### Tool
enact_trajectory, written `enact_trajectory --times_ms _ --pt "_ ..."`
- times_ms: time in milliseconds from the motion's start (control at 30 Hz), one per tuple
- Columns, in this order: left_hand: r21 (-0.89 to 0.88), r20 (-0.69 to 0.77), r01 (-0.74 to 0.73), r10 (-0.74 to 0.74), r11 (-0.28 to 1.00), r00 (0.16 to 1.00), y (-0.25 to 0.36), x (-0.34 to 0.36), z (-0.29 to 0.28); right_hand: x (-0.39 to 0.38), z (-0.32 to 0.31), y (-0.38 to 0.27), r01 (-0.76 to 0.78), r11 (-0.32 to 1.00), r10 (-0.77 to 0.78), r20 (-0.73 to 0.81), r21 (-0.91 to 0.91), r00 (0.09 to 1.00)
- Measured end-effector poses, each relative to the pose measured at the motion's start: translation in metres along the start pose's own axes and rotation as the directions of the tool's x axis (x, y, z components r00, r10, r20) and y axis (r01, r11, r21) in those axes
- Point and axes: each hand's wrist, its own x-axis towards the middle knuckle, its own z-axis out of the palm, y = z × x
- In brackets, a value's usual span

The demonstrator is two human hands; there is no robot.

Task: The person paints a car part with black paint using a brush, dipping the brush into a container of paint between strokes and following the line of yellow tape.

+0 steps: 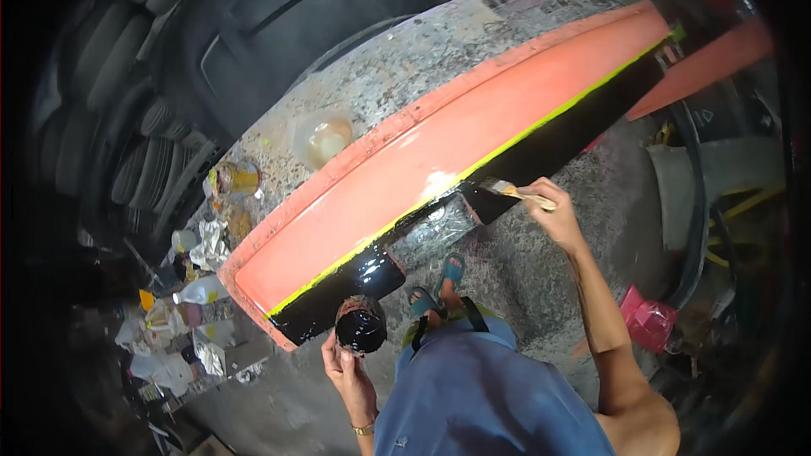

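Paintbrush (517, 193) gripped in right hand (551, 207) at panel (439, 160) lower edge, left hand (345, 361) clasping paint can (361, 325)

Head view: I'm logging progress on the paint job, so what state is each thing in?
Orange panel: lower edge painted glossy black below a yellow line.
Brush: in right hand, bristles on black band.
Paint can: open, black inside, held by left hand.

Grey speckled concrete floor (541, 270), stacked dark tyres (127, 118) at left, cluttered plastic bottles (182, 329), dim workshop light
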Motion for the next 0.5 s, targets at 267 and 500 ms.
enact_trajectory --times_ms 267,500 --pt "-0.063 0.265 0.04 -0.022 0.997 0.964 -0.009 0.02 0.002 -0.117 -0.073 -0.008 -0.218 0.963 0.269 -0.537 0.159 0.799" --pt "0.038 0.564 0.092 -0.097 0.995 0.82 -0.029 0.03 0.035 -0.333 -0.072 0.057 -0.465 0.883 0.18 -0.861 -0.072 0.476"
